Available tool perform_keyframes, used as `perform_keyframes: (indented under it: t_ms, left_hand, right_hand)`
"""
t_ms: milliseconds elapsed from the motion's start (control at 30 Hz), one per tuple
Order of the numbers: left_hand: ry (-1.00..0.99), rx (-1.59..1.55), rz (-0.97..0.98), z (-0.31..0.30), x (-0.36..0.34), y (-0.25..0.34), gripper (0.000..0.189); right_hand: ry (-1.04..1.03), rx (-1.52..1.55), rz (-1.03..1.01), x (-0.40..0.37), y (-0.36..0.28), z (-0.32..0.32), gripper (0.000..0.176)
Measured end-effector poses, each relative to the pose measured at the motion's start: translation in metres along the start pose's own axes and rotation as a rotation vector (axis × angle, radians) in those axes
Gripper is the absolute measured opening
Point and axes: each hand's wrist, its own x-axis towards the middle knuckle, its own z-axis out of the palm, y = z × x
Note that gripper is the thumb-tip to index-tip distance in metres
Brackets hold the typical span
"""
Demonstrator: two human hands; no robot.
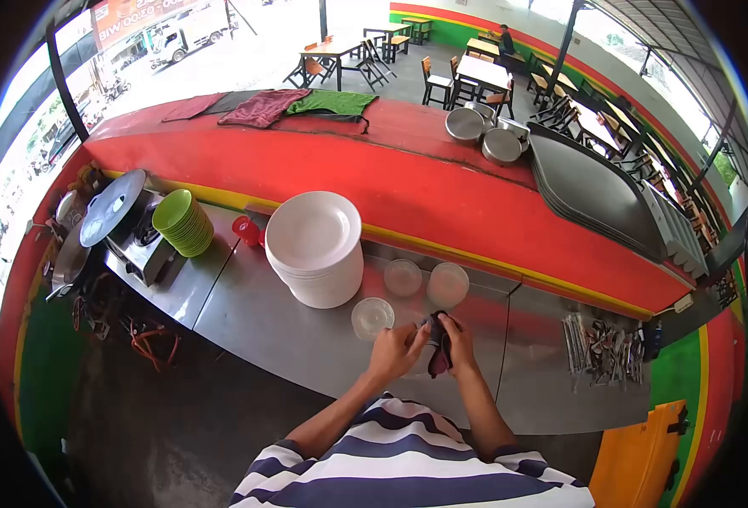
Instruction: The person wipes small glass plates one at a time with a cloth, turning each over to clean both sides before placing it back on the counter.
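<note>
Both hands meet over the counter in front of my body. My right hand (459, 345) is closed around a small dark maroon cloth (439, 362), whose lower end hangs below the fingers. The fingers of my left hand (396, 349) pinch at the upper left part of the same bundle. Whether something else is wrapped in it, I cannot make out. A clear round plastic lid or shallow dish (372, 318) lies just left of my left hand. Beyond the hands lie two more, a left one (403, 278) and a right one (448, 284).
A tall stack of white plates (314, 229) stands left of the hands, with green bowls (184, 222) and a stove (141, 250) farther left. Cutlery (611, 349) lies at right. On the red ledge are cloths (264, 108), metal pots (501, 146) and stacked grey trays (590, 186).
</note>
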Motion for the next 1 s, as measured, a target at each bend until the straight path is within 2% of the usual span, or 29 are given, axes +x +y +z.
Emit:
perform_keyframes:
  t_ms: [67, 167, 267, 367, 467, 567, 667, 767, 867, 967, 1000]
  left_hand:
    - [0.032, -0.207, -0.082, 0.003, 0.001, 0.002, 0.041]
    - [0.167, -0.743, -0.087, 0.027, -0.003, -0.030, 0.041]
    - [0.172, -0.747, 0.069, 0.023, -0.018, 0.001, 0.036]
    - [0.284, -0.826, 0.092, 0.039, -0.027, 0.000, 0.030]
    - [0.092, -0.790, -0.020, 0.019, -0.036, 0.015, 0.029]
    - [-0.101, -0.686, 0.008, 0.024, -0.032, -0.014, 0.027]
    - [-0.276, -0.421, -0.024, 0.007, -0.035, -0.005, 0.028]
    - [-0.304, -0.383, -0.005, 0.003, -0.038, -0.007, 0.030]
    - [-0.322, -0.529, -0.059, -0.002, -0.045, -0.010, 0.033]
    - [-0.174, -0.957, -0.113, 0.005, -0.058, -0.002, 0.036]
    - [-0.145, -0.893, -0.061, 0.006, -0.062, -0.002, 0.038]
  right_hand:
    - [0.035, 0.068, -0.006, -0.002, -0.004, 0.006, 0.037]
    - [0.088, 0.618, 0.052, -0.003, 0.021, 0.015, 0.033]
    - [0.041, 0.780, 0.074, -0.020, 0.013, 0.023, 0.031]
    - [0.086, 0.728, 0.034, -0.013, 0.049, 0.014, 0.030]
    - [0.261, 0.583, 0.041, -0.024, 0.043, 0.014, 0.029]
    - [0.281, 0.471, -0.094, -0.029, 0.054, 0.007, 0.026]
    - [0.345, 0.304, -0.205, -0.035, 0.061, 0.007, 0.026]
    - [0.388, 0.310, -0.195, -0.048, 0.045, 0.023, 0.026]
    - [0.365, 0.378, -0.228, -0.044, 0.060, 0.020, 0.029]
    - [0.316, 0.721, -0.086, -0.036, 0.066, 0.017, 0.035]
    - [0.276, 0.744, -0.063, -0.038, 0.066, 0.019, 0.036]
